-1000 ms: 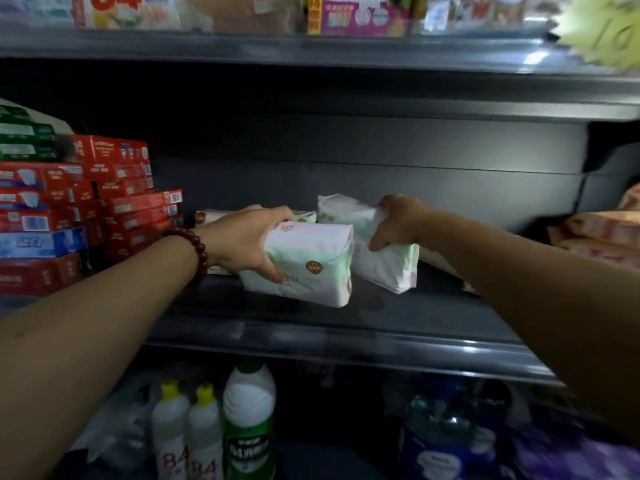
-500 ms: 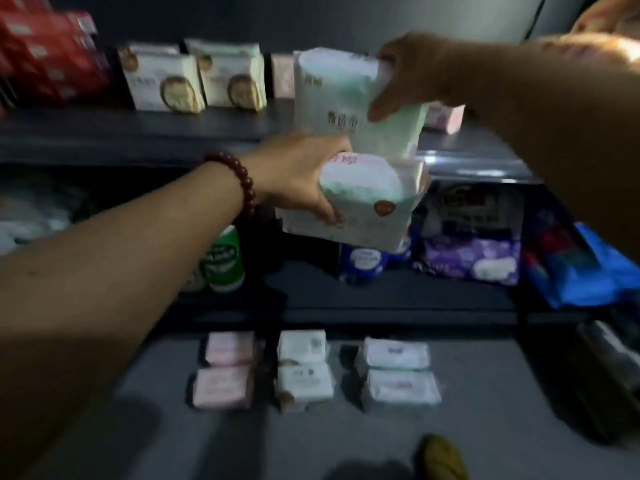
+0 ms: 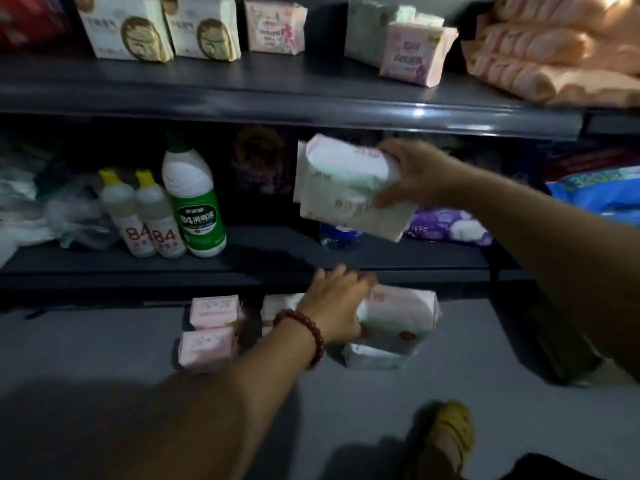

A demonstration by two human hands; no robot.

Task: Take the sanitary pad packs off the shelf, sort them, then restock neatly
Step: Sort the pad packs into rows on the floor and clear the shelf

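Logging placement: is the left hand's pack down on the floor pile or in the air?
Down, apparently: the upper pack rests on a lower pack on the floor, left hand gripping it.

Green-labelled bottle (image 3: 198,216) beside yellow-capped bottles (image 3: 156,220)

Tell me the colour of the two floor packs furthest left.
Pink: the far pack and the near pack, clearest in the head view.

Dark red bead bracelet (image 3: 304,329), yellow clog (image 3: 450,434)
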